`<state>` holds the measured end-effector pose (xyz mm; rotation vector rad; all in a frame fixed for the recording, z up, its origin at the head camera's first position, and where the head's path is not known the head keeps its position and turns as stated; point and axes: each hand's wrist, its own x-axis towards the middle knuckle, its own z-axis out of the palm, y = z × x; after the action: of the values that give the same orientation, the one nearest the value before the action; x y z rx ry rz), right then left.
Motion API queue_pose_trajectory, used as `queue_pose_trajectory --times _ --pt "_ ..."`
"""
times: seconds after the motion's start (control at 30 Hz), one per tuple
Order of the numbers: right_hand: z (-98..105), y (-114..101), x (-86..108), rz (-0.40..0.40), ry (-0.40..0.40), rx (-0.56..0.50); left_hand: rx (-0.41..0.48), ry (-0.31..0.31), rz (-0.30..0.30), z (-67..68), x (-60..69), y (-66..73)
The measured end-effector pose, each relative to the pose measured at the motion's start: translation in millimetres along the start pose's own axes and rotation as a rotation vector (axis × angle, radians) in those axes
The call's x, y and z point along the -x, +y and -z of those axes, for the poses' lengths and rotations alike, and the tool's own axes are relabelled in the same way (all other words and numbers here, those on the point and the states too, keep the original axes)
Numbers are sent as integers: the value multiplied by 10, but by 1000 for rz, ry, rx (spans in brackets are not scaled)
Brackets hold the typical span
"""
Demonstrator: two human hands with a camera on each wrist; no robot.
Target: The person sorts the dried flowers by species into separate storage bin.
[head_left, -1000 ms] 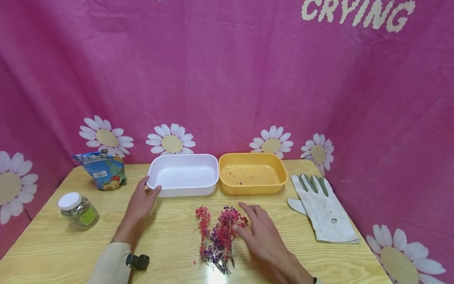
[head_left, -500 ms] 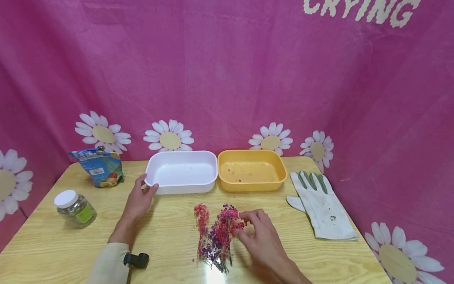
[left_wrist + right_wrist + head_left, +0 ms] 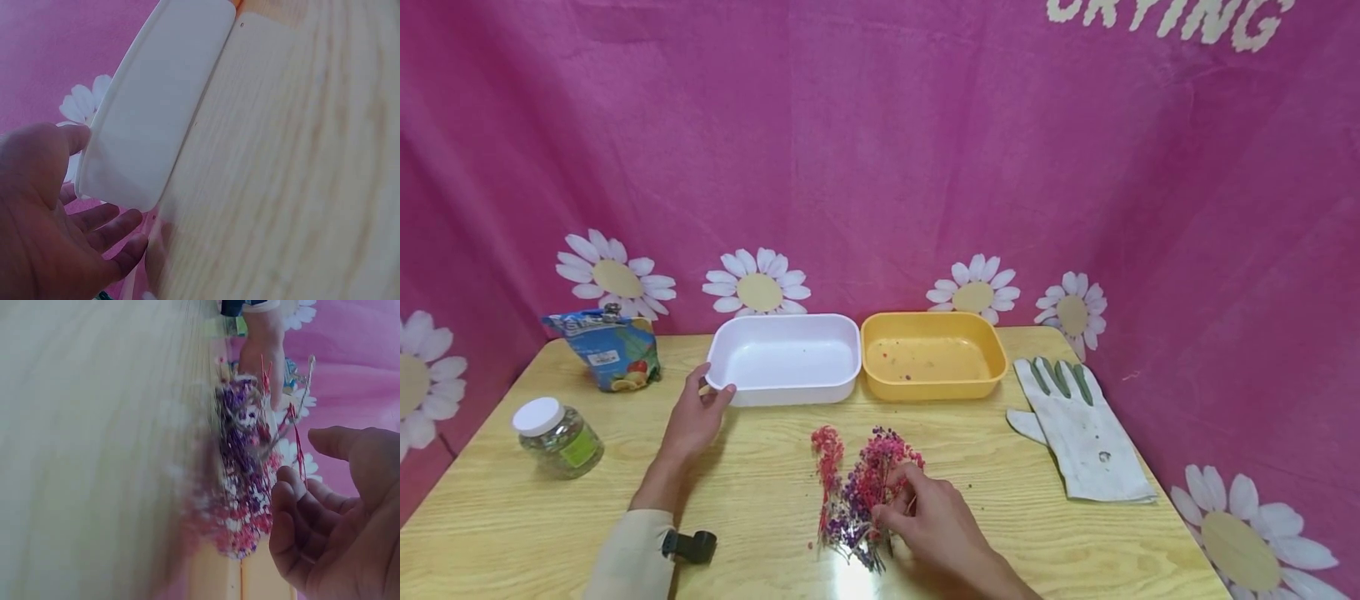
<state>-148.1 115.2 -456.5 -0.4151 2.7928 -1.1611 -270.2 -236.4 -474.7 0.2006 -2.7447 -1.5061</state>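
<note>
In the head view, a bunch of dried flowers (image 3: 880, 467) with pink, red and purple heads lies at the table's front middle. A thinner red sprig (image 3: 827, 458) lies along its left side. My right hand (image 3: 928, 517) is at the bunch's right side, fingers bent loosely over it; the right wrist view shows a gap between thumb and fingertips. My left hand (image 3: 696, 417) holds the left front corner of a white plastic tub (image 3: 793, 394). In the left wrist view its thumb is on the rim and its fingers are around the end.
A yellow tub (image 3: 932, 389) with a few bits inside stands against the white one. At left are a blue pouch (image 3: 613, 350) and a white-lidded jar (image 3: 565, 442). A white work glove (image 3: 1082, 442) lies at right. Pink daisy-patterned cloth (image 3: 865, 167) hangs behind.
My right hand has moved slightly left and down over the bunch, its fingers bending more. The left hand has stayed on the white tub. The head view has tilted up slightly.
</note>
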Motion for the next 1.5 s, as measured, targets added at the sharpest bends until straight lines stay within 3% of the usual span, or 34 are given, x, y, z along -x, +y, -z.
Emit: queue_pose_trajectory --times 0.17,0.3,0.57,0.77,0.9,1.03,1.27,1.5 --pt "-55 -22 -34 -40 -13 32 7 3 -7 -3 5 20" --pt "-91 -25 -49 -28 16 53 16 4 -10 -10 7 28" --pt "-62 -4 -22 -22 46 -5 21 1 -18 -15 6 14" --pt "-16 37 -27 21 124 -33 26 1 -18 -9 19 23" --pt "8 51 -28 3 161 -70 35 2 -15 -18 15 18" --pt "37 62 -29 -32 147 -130 34 -1 3 -23 10 11" --pt "54 98 -56 -112 47 -264 33 2 -9 -18 15 10" --pt "50 156 -62 -136 9 -132 41 0 -9 -12 28 3"
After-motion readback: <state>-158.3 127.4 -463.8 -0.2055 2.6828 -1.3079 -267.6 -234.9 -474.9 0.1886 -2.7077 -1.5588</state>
